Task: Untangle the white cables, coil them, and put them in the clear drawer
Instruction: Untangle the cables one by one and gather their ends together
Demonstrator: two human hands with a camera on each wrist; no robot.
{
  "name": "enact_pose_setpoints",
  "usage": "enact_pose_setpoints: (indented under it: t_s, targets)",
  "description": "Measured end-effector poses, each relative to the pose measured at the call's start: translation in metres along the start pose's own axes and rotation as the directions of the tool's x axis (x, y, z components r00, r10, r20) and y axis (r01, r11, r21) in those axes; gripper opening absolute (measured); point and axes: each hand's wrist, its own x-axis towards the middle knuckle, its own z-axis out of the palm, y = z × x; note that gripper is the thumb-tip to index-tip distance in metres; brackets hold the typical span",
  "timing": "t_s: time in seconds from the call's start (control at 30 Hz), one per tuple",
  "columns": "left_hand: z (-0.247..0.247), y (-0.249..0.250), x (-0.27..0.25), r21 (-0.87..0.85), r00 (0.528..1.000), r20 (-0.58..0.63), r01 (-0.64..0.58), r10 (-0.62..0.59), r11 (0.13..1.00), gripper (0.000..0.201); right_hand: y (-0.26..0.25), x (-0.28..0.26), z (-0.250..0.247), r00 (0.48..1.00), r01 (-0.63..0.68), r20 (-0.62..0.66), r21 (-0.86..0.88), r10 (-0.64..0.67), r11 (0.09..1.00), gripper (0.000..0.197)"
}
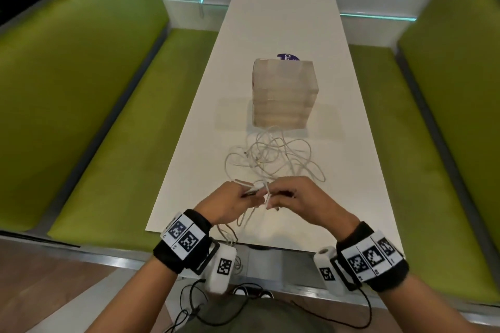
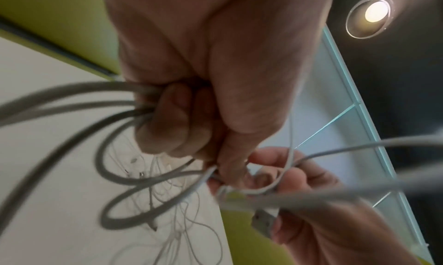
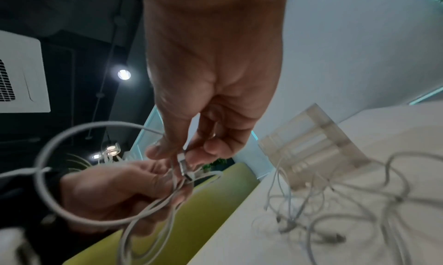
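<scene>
A loose tangle of white cables lies on the white table, just in front of the clear drawer unit. Both hands meet above the table's near end. My left hand grips a bundle of looped white cable in its curled fingers. My right hand pinches the cable's plug end between thumb and fingers, close against the left hand. Loops of this cable hang below the hands over the table edge. The drawers look closed.
Green benches run along both sides of the narrow table. A purple round sticker shows behind the drawer unit. Black wires trail from the wrist cameras at my lap.
</scene>
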Motion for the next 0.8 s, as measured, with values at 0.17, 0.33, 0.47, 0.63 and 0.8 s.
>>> enact_pose_setpoints:
  t_s: [0.17, 0.33, 0.47, 0.63, 0.8]
  targets:
    - [-0.003, 0.002, -0.006, -0.067, 1.000, -0.007, -0.012, 0.012, 0.998, 0.032, 0.002, -0.014, 0.012, 0.992, 0.009, -0.125, 0.023, -0.006, 1.000, 0.012]
    - [-0.023, -0.018, -0.024, -0.436, 0.971, -0.208, 0.020, -0.122, 0.900, 0.025, 0.028, -0.039, 0.001, 0.924, -0.125, 0.340, -0.171, 0.178, 0.977, 0.010]
    - [-0.033, -0.017, -0.029, -0.538, 0.949, -0.294, -0.068, -0.112, 0.840, 0.025, 0.058, -0.045, 0.037, 0.785, -0.124, 0.474, -0.510, 0.399, 0.851, 0.016]
    - [-0.033, -0.003, -0.030, -0.555, 0.946, -0.317, -0.136, -0.058, 0.821, 0.028, 0.067, -0.047, 0.062, 0.742, -0.177, 0.470, -0.549, 0.477, 0.817, 0.053]
    - [-0.033, 0.000, -0.031, -0.588, 0.939, -0.337, -0.159, -0.062, 0.793, 0.029, 0.069, -0.046, 0.058, 0.742, -0.183, 0.444, -0.586, 0.502, 0.789, 0.042]
